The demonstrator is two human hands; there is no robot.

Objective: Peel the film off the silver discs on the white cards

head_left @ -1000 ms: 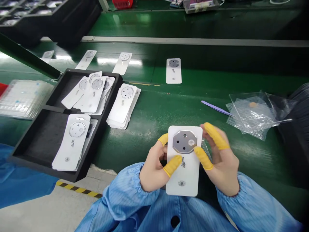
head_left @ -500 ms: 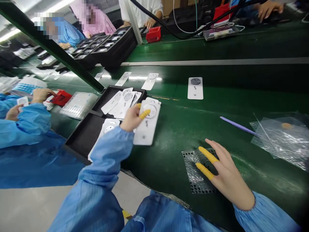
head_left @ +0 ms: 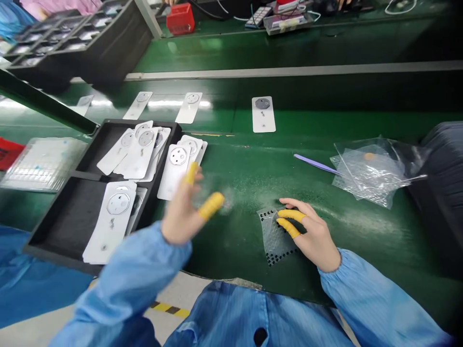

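Observation:
My left hand [head_left: 184, 207], with yellow finger covers, is open above the green bench, its fingers apart and nothing in them. Just beyond it lies a small pile of white cards [head_left: 173, 171] with round printed emblems, beside the black tray [head_left: 81, 200]. Both tray compartments hold more such cards [head_left: 110, 221]. On the right, my right hand [head_left: 311, 231] rests at a clear sheet with black dots [head_left: 275, 236]. Its thumb and index finger, both in yellow covers, come together over the sheet's upper right part; whether they pinch anything is too small to tell.
Purple tweezers [head_left: 316, 164] lie near clear plastic bags [head_left: 372, 168] on the right. Single white cards [head_left: 264, 118] lie in a row farther back. Dark stacked trays [head_left: 443, 193] stand at the right edge. A green bar [head_left: 47, 103] slants across the left.
My left hand has let go of the white card, which now lies by the tray, and its fingers have spread. My right hand's fingers have drawn closer together. The view has shifted right.

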